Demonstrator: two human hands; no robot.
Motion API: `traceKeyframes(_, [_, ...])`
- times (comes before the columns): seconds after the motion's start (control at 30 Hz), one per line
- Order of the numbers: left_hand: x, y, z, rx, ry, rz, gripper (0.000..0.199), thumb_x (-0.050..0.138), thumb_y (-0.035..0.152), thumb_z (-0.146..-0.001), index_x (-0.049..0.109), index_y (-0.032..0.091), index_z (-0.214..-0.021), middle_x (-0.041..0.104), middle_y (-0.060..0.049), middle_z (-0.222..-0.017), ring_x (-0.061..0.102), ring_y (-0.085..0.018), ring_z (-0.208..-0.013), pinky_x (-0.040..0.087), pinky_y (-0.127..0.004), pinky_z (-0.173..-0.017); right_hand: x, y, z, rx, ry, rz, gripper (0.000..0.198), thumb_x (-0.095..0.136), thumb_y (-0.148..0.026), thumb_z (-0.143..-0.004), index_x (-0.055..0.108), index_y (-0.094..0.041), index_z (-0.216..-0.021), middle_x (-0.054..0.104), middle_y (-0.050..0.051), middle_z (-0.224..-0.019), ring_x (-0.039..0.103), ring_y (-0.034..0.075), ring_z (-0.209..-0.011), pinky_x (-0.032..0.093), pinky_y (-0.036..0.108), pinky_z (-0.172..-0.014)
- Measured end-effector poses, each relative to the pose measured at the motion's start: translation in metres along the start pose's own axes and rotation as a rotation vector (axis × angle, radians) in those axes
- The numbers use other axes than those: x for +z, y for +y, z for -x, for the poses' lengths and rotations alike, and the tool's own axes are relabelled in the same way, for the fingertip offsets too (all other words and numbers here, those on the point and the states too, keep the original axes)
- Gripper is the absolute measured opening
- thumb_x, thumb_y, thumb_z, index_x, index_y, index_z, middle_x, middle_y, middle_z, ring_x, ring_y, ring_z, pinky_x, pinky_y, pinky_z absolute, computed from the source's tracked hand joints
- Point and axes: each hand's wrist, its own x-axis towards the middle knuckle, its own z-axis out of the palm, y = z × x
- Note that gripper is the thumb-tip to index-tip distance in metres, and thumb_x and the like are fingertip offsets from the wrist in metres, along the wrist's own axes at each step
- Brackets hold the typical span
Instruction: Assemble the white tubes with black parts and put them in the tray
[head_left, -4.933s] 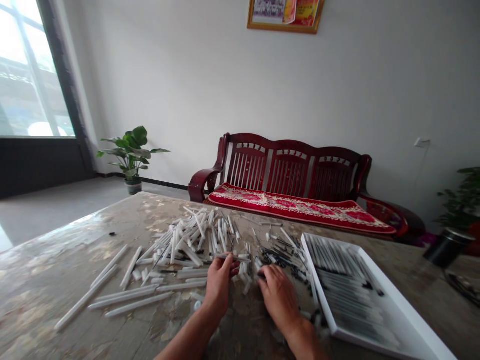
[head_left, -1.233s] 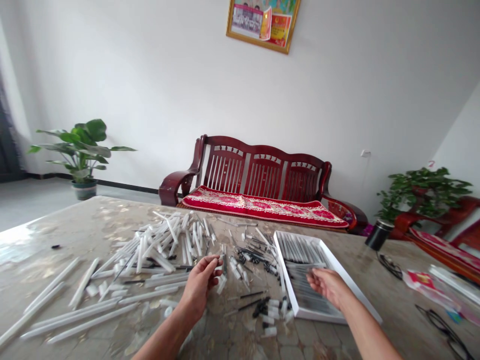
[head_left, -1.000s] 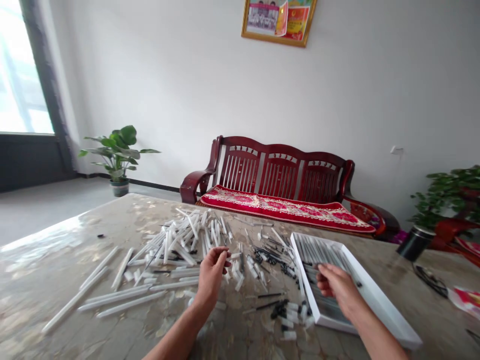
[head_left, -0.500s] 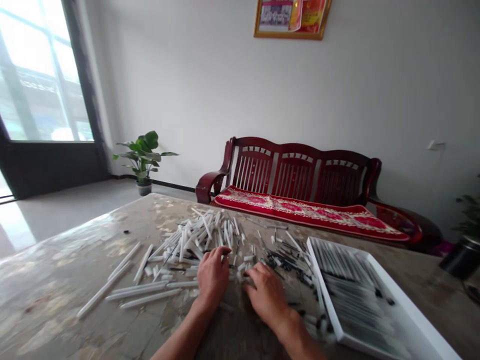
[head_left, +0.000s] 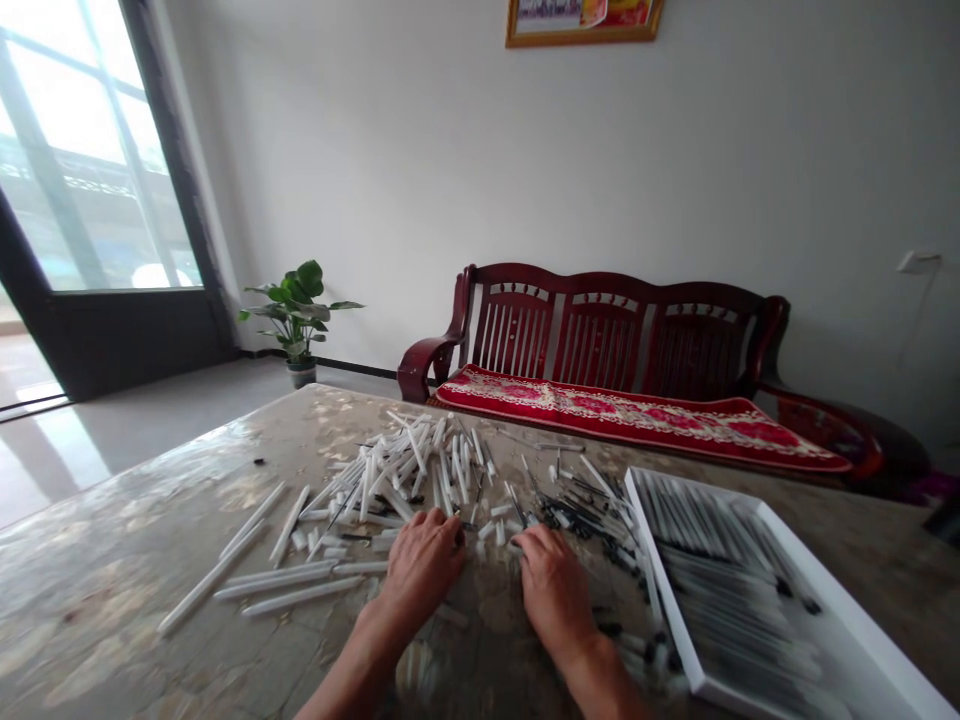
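A heap of white pen barrels point(head_left: 405, 460) lies on the stone-patterned table. At the heap's near right edge is my left hand point(head_left: 426, 556), its fingers bent and pressed together; whatever they hold is hidden. My right hand point(head_left: 553, 585) rests a little apart to the right, fingers curled inward, their contents also out of sight. Short white pieces point(head_left: 495, 525) lie between and beyond the hands. Dark thin pen parts point(head_left: 585, 515) are scattered past my right hand. A white open box point(head_left: 679, 640) on the right holds rows of pens with dark ends.
Several loose white barrels point(head_left: 300, 590) lie left of my left hand. A small dark piece point(head_left: 259, 461) sits farther left on the table point(head_left: 135, 590). Behind the table stand a red wooden bench point(head_left: 600, 320) and a potted plant point(head_left: 300, 320).
My right hand has moved slightly right, widening the gap between the hands. My left hand has shifted slightly down and left. The camera view has tilted a little downward.
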Motion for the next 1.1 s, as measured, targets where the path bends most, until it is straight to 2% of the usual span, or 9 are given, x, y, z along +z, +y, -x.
traceKeyframes(0.23, [0.005, -0.007, -0.004, 0.054, -0.063, 0.046, 0.015, 0.060, 0.016, -0.078, 0.068, 0.021, -0.089, 0.066, -0.009, -0.102, 0.059, -0.026, -0.100, 0.040, -0.033, -0.084, 0.005, 0.012, -0.002, 0.086, 0.074, -0.147, 0.044, 0.045, 0.001, -0.078, 0.069, -0.020, -0.108, 0.069, 0.007, -0.108, 0.065, 0.020, -0.101, 0.046, 0.025, -0.088])
traceKeyframes(0.3, [0.007, -0.004, -0.006, 0.060, -0.025, 0.045, 0.011, 0.059, 0.017, -0.080, 0.066, 0.020, -0.088, 0.067, -0.009, -0.101, 0.059, -0.026, -0.099, 0.041, -0.034, -0.085, 0.005, 0.015, -0.002, 0.116, 0.101, -0.151, 0.043, 0.044, 0.000, -0.079, 0.068, -0.020, -0.108, 0.070, 0.008, -0.108, 0.066, 0.021, -0.101, 0.047, 0.026, -0.087])
traceKeyframes(0.43, [0.014, 0.003, -0.007, 0.101, 0.148, 0.154, 0.010, 0.052, 0.020, -0.087, 0.061, 0.022, -0.090, 0.069, -0.006, -0.096, 0.059, -0.024, -0.097, 0.042, -0.033, -0.085, -0.001, 0.019, -0.003, 0.178, 0.097, -0.114, 0.033, 0.046, -0.010, -0.088, 0.069, -0.020, -0.110, 0.072, 0.007, -0.108, 0.067, 0.022, -0.101, 0.047, 0.028, -0.087])
traceKeyframes(0.57, [0.023, 0.009, -0.009, 0.134, 0.257, 0.391, 0.014, 0.045, 0.028, -0.093, 0.058, 0.024, -0.091, 0.069, -0.003, -0.088, 0.064, -0.020, -0.084, 0.045, -0.030, -0.076, -0.008, 0.019, -0.005, 0.162, 0.035, 0.003, 0.028, 0.047, -0.015, -0.091, 0.071, -0.023, -0.104, 0.072, 0.005, -0.104, 0.066, 0.021, -0.100, 0.046, 0.027, -0.084])
traceKeyframes(0.67, [0.029, 0.014, -0.011, 0.120, 0.318, 0.601, 0.014, 0.047, 0.029, -0.091, 0.060, 0.024, -0.093, 0.070, -0.003, -0.088, 0.065, -0.019, -0.081, 0.047, -0.030, -0.075, -0.010, 0.014, -0.009, 0.128, -0.013, 0.126, 0.024, 0.050, -0.018, -0.093, 0.072, -0.024, -0.098, 0.070, 0.005, -0.099, 0.065, 0.021, -0.097, 0.044, 0.026, -0.080])
traceKeyframes(0.8, [0.036, 0.018, -0.014, 0.047, 0.437, 0.860, 0.021, 0.051, 0.031, -0.085, 0.064, 0.023, -0.098, 0.072, -0.005, -0.087, 0.065, -0.020, -0.076, 0.049, -0.032, -0.074, -0.010, 0.008, -0.017, 0.155, -0.080, 0.251, 0.017, 0.056, -0.021, -0.091, 0.073, -0.024, -0.093, 0.068, 0.006, -0.100, 0.065, 0.021, -0.094, 0.042, 0.026, -0.074])
traceKeyframes(0.97, [0.034, 0.020, -0.020, -0.102, 0.442, 1.290, 0.033, 0.060, 0.043, -0.080, 0.065, 0.017, -0.100, 0.067, -0.002, -0.074, 0.060, -0.016, -0.063, 0.048, -0.027, -0.060, -0.013, 0.003, -0.020, 0.161, -0.108, 0.323, 0.020, 0.055, -0.015, -0.090, 0.073, -0.023, -0.093, 0.068, 0.007, -0.102, 0.064, 0.022, -0.096, 0.041, 0.027, -0.074])
traceKeyframes(1.1, [0.027, 0.024, -0.023, -0.200, 0.411, 1.671, 0.040, 0.072, 0.050, -0.070, 0.063, 0.017, -0.091, 0.067, -0.001, -0.074, 0.062, -0.013, -0.064, 0.048, -0.025, -0.062, -0.015, -0.002, -0.017, 0.168, -0.094, 0.416, 0.032, 0.045, -0.006, -0.090, 0.073, -0.020, -0.093, 0.068, 0.011, -0.102, 0.062, 0.023, -0.096, 0.041, 0.030, -0.074])
